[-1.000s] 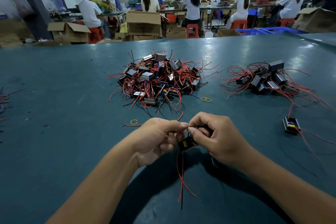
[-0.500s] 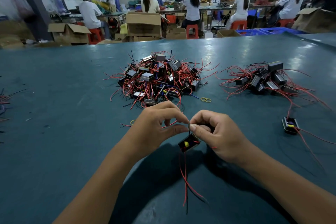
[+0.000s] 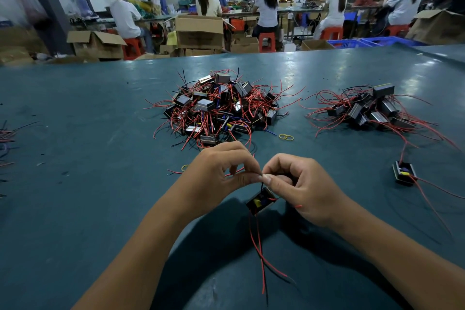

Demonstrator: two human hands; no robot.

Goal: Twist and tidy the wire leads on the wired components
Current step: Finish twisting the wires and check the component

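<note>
Hands (image 3: 261, 178) fingertip-to-fingertip, pinching wire leads (image 3: 261, 182)

Two heaps of small black box parts with thin red wires sit on the blue-green worktop (image 3: 75, 184): one big heap (image 3: 219, 111) mid-worktop, one smaller heap (image 3: 372, 111) toward the right edge. One lone black box part (image 3: 403, 173) lies nearer, and one more black box part (image 3: 260, 201) hangs between two hands. Three small yellow rubber rings: two touching rings (image 3: 286, 137) and one ring (image 3: 185, 167).

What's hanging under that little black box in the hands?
Under the box, red and black leads hang down to the table. Both hands pinch a wire above it; their fingers cover the wire's end.
</note>
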